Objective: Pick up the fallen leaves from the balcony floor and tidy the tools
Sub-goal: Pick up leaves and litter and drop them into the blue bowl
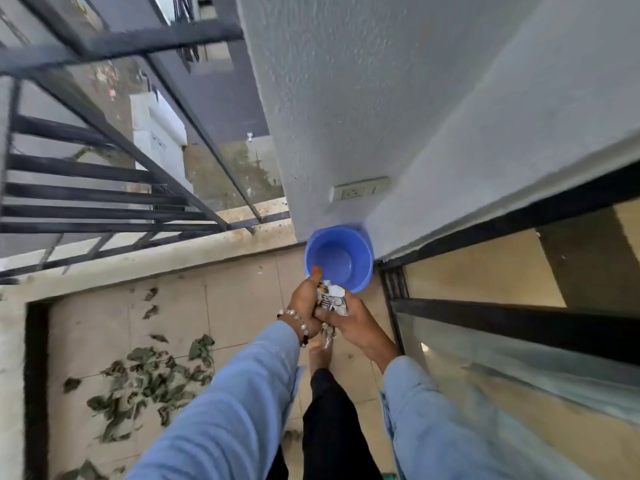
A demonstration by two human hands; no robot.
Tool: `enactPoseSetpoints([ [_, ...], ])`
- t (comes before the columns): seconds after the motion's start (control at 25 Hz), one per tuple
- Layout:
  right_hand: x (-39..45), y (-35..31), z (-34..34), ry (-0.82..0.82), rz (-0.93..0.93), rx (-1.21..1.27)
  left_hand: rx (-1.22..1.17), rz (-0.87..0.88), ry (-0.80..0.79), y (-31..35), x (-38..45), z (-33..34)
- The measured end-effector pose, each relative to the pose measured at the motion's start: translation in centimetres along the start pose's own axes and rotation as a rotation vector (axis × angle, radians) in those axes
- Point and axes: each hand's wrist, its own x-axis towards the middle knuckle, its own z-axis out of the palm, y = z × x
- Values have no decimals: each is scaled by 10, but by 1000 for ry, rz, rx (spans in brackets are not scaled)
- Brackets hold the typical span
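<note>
Both arms outstretched — left hand and right hand together, fingers curled, thumb up.

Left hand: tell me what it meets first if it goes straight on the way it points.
Probably the round blue plastic bucket. The left hand, holding crumpled printed paper with the right hand, points at its near rim; depth is unclear.

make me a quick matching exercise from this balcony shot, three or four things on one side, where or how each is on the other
Things:
1. blue bucket
2. leaves
3. crumpled paper
4. wall socket

Places:
A. scattered on the floor tiles, left of the person
B. held between the left hand and right hand
C. on the floor in the wall corner
D. on the wall above the bucket

Pairs: 1-C, 2-A, 3-B, 4-D
</note>
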Motion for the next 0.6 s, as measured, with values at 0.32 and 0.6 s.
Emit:
enactPoseSetpoints([
  [0.32, 186, 70, -69, 412, 192, 95, 268, 108, 149, 31, 148, 12],
  [0.6, 250, 116, -81, 523, 396, 525, 368, 101, 215, 8, 253, -32],
])
